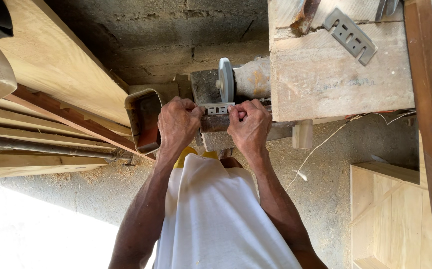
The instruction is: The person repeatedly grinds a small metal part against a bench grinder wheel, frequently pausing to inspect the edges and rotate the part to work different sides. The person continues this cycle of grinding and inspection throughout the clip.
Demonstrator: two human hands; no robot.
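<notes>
Both my hands hold a flat grey metal blade with slots [218, 108] against the edge of a round grey grinding wheel [225, 79]. My left hand [177, 123] pinches the blade's left end. Its right end is gripped by my right hand [249, 123]. The blade rests on a rusty metal rest [215, 123] in front of the wheel. The wheel sits on a motor housing [251, 78] beside a worn wooden bench [325, 79].
A second slotted metal blade [350, 35] lies on the bench. Long planks [61, 65] and a metal pipe [46, 148] lean at left. A rusty open container [143, 119] stands beside my left hand. A wooden box [400, 214] and a thin cord [320, 149] are at right.
</notes>
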